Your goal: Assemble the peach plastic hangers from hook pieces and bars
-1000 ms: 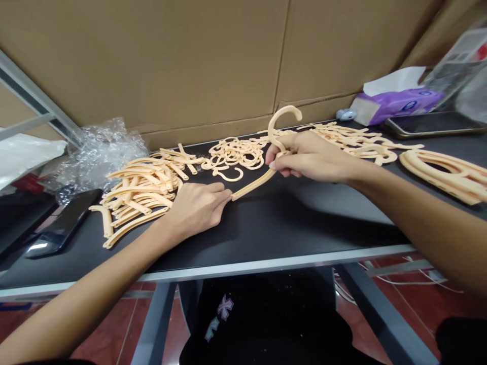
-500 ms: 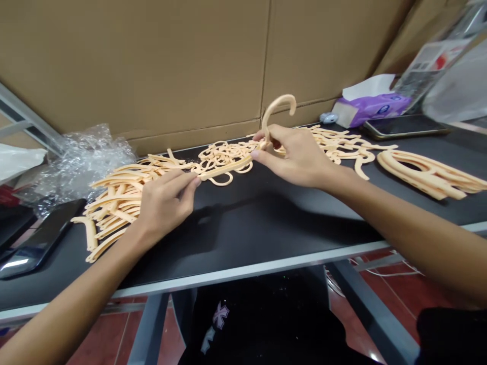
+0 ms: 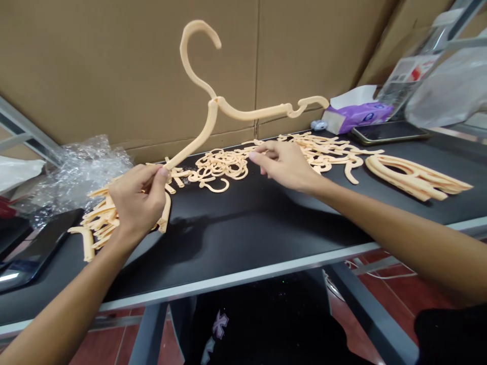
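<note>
Just one view here, from the head, looking forward and down over a black table (image 3: 243, 243). Up in the air, a peach plastic hanger (image 3: 198, 133), its hook (image 3: 189, 45) high against the cardboard (image 3: 95, 66), its long arm slanting down into the left hand (image 3: 136, 198), its short arm reaching right to a notched end (image 3: 312, 103). Left fingers and thumb pressed together around the hanger's lower end, pinching it, with a short peach piece (image 3: 165, 215) poking out below the hand. Right hand (image 3: 283, 165) open, fingers loosely spread, low over a tangle of curled peach hooks (image 3: 222, 167); contact with those hooks hard to judge from this angle. Beneath the left hand, a heap of long curved peach strips (image 3: 99, 218). Farther right, more loose peach pieces (image 3: 327, 149) and a neat stack of curved peach parts (image 3: 414, 177). Along the back, bubble wrap (image 3: 79, 175), a purple tissue packet (image 3: 357, 115), a phone (image 3: 388, 133) and a clear plastic bag (image 3: 449, 86).
</note>
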`<move>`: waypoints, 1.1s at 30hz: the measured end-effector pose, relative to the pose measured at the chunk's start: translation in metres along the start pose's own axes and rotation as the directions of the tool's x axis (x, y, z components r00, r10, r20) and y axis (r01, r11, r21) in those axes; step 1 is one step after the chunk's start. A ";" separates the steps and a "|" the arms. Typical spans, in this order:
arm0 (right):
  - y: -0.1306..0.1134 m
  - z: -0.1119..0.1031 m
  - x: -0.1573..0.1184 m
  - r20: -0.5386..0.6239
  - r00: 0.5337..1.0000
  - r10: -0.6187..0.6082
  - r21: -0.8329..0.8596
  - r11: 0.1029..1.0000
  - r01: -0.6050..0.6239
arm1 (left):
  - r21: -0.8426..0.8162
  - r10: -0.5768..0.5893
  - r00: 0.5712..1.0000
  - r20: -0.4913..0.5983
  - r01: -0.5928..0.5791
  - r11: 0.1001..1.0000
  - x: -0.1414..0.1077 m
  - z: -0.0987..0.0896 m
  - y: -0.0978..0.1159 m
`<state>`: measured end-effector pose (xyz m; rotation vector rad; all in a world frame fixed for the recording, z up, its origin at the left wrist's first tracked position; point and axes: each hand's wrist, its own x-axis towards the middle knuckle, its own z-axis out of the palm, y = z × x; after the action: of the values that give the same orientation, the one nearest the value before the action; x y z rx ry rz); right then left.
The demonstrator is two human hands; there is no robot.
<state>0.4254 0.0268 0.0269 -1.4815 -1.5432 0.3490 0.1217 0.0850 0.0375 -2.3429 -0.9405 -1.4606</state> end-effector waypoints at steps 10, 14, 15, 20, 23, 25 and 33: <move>0.005 -0.015 0.016 -0.121 0.936 0.329 0.645 0.744 -0.178 | 0.052 0.058 0.995 0.079 -0.062 0.997 -0.005 0.009 -0.004; 0.002 -0.010 0.016 -0.127 0.954 0.271 0.562 0.812 -0.155 | 0.043 0.077 0.993 0.086 -0.081 0.996 -0.005 0.008 -0.005; 0.001 -0.009 0.016 -0.114 0.954 0.278 0.547 0.819 -0.173 | 0.037 0.073 0.993 0.087 -0.077 0.996 -0.005 0.008 -0.005; 0.000 -0.013 0.017 -0.030 0.935 0.354 0.583 0.766 -0.271 | -0.010 0.048 0.992 0.117 -0.047 0.999 -0.007 0.009 -0.005; 0.004 -0.017 0.017 0.114 0.918 0.379 0.617 0.697 -0.365 | -0.002 0.000 0.990 0.138 0.001 1.000 -0.009 0.011 -0.006; 0.007 -0.018 0.018 0.184 0.901 0.393 0.646 0.643 -0.413 | 0.026 -0.029 0.987 0.157 0.025 0.999 -0.010 0.012 -0.007; 0.017 -0.021 0.024 0.006 0.908 0.418 0.768 0.580 -0.272 | 0.208 0.021 0.984 0.177 -0.059 0.976 -0.008 0.011 -0.006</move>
<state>0.4559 0.0439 0.0346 -1.0625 -0.7559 0.9492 0.1230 0.0919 0.0247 -2.3423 -1.0295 -1.0943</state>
